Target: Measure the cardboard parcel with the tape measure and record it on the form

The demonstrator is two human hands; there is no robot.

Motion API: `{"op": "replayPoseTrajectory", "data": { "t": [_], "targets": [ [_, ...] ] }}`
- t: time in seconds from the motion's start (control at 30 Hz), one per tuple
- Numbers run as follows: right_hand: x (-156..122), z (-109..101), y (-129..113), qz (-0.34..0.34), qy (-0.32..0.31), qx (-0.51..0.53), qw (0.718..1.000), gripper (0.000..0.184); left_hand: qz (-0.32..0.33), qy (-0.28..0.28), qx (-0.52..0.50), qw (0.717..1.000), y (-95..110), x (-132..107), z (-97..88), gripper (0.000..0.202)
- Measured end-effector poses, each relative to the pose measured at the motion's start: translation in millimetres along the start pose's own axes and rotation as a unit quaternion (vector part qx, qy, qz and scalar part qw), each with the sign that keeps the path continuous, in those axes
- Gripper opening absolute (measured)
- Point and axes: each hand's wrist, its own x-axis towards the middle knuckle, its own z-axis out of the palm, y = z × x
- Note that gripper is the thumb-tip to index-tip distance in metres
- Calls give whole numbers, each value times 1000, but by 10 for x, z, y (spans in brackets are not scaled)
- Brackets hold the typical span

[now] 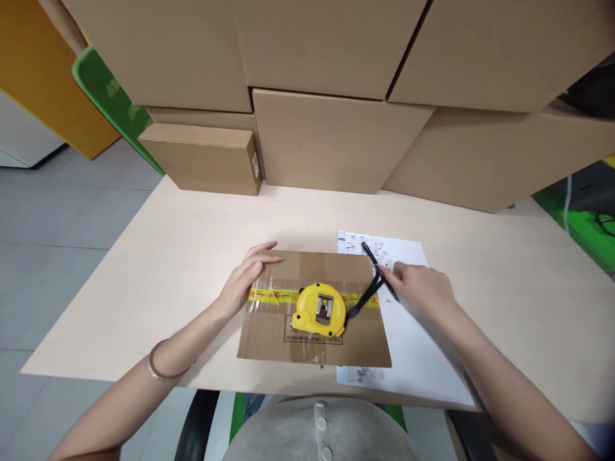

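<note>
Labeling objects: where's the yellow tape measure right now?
Head view, centre: the yellow tape measure lies on the flat cardboard box, between the left hand and right hand.

Glossy yellow plastic tape measure [319, 311] on matt cardboard box [312, 333], pale wood table [192, 243].

Stacked cardboard boxes [336, 83]; perhaps a green chair [103, 89] behind.

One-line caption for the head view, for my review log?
Left hand rests on a taped cardboard box; a yellow tape measure sits on it; right hand grips a pen.
</note>
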Motion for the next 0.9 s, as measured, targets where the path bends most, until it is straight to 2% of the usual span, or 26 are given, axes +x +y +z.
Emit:
{"op": "replayPoseTrajectory", "data": {
  "t": [0.07,0.13,0.17,0.23,0.3,0.4,0.53,0.6,0.73,0.83,0.9],
  "targets": [
    [-100,-141,-134,-36,105,5,994,48,-9,-16,-5,1000,17,-7,-17,40],
    [-233,-259,-328,-147,185,47,970,47,-25,-24,-22,999,12,-13,-22,48],
    [-305,-295,-444,-217,192,69,955,49,-32,-25,-37,998,2,-14,-23,53],
    [-433,-313,-686,-337,148,85,926,59,-44,-24,-72,996,-26,-15,-23,62],
    [-518,-278,-894,-402,88,89,907,72,-49,-27,-94,994,-52,-13,-25,64],
    [-560,-211,-1076,-429,10,131,894,70,-43,-39,-91,994,-76,-9,-37,63],
    [-528,-227,-1194,-425,-85,226,872,62,-45,-49,-89,994,-95,-7,-55,67],
    [-490,-279,-1295,-413,-93,254,870,56,-49,-49,-101,992,-103,-4,-56,70],
    [-399,-393,-1621,-438,-51,228,868,52,-92,-34,-182,978,-87,12,-29,77],
    [-371,-431,-1828,-461,-74,187,864,46,-132,-15,-225,965,-55,30,-11,79],
    [-374,-432,-1874,-465,-90,176,863,45,-124,-19,-224,967,-49,39,-24,81]
  ]
}}
